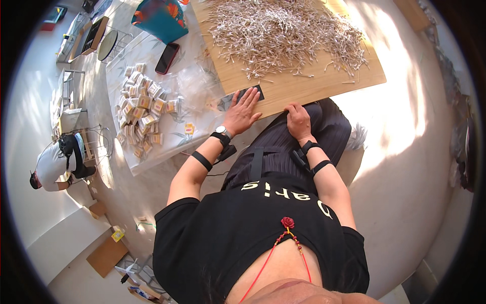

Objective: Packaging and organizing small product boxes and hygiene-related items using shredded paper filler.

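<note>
My left hand [242,112] lies flat, fingers stretched, at the near left corner of a wooden board [304,91]. Beneath its fingers is a dark flat rectangular piece [260,93], partly covered, whose kind I cannot make out. My right hand [298,121] is curled closed at the board's near edge, above my lap; whatever its fingers hold, if anything, is hidden. A wide heap of loose cotton swabs [283,35] covers the far part of the board. Clear plastic bags [195,86] lie left of my left hand.
Small filled packs of swabs [142,111] are piled on the plastic-covered table [147,164] at left. A phone [167,58] and a teal patterned container [159,20] stand behind them. Another person [53,162] bends over at far left. A whitish plastic bag [358,136] is by my right knee.
</note>
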`<act>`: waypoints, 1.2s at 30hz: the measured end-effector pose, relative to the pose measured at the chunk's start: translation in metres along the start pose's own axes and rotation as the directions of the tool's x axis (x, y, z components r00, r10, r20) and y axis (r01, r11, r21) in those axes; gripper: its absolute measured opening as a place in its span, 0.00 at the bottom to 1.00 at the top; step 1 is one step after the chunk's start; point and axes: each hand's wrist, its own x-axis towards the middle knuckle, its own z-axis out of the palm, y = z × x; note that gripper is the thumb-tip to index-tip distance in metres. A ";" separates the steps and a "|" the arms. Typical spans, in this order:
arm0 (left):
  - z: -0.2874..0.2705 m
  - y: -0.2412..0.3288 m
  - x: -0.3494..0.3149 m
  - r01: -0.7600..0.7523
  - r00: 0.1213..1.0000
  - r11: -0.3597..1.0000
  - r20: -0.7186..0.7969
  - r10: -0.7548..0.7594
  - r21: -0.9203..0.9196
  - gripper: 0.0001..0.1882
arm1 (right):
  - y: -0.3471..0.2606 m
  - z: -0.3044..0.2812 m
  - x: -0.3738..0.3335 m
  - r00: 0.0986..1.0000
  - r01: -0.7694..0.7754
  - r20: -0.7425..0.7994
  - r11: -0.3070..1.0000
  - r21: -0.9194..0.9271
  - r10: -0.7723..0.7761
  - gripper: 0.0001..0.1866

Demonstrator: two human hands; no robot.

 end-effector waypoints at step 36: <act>-0.019 0.074 0.041 -0.529 0.846 0.759 0.166 0.506 0.381 0.13 | -0.082 -0.061 0.059 0.977 -0.211 0.095 0.836 0.507 0.189 0.13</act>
